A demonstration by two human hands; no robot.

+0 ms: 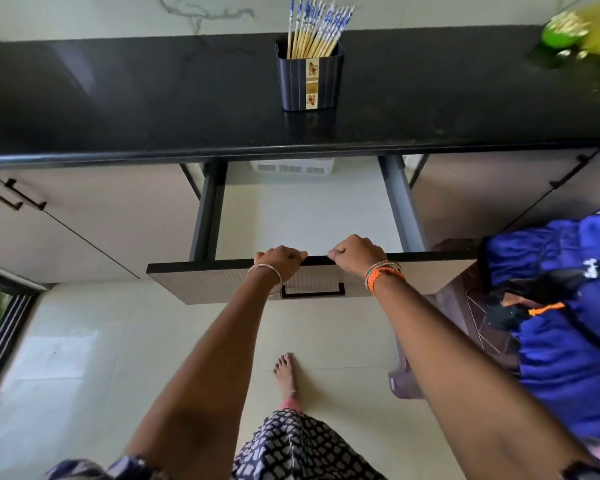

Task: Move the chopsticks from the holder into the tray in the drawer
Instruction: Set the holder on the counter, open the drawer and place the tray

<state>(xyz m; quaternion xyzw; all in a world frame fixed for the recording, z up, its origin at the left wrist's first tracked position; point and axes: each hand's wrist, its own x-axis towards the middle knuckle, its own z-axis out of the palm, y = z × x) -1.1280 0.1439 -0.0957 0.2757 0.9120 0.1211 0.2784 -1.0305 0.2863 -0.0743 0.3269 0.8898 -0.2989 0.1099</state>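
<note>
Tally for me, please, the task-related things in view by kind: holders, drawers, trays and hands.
Holder on the countertop, with chopsticks in it: 1
Open drawer: 1
White tray at the drawer's back, partly hidden: 1
Hands gripping the drawer front, left hand and right hand: 2
Total: 5

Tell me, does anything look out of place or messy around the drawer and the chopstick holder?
Nothing stands out. The chopsticks stand in the upright holder on the counter; both hands, left hand and right hand, grip the open drawer's front edge.
</note>
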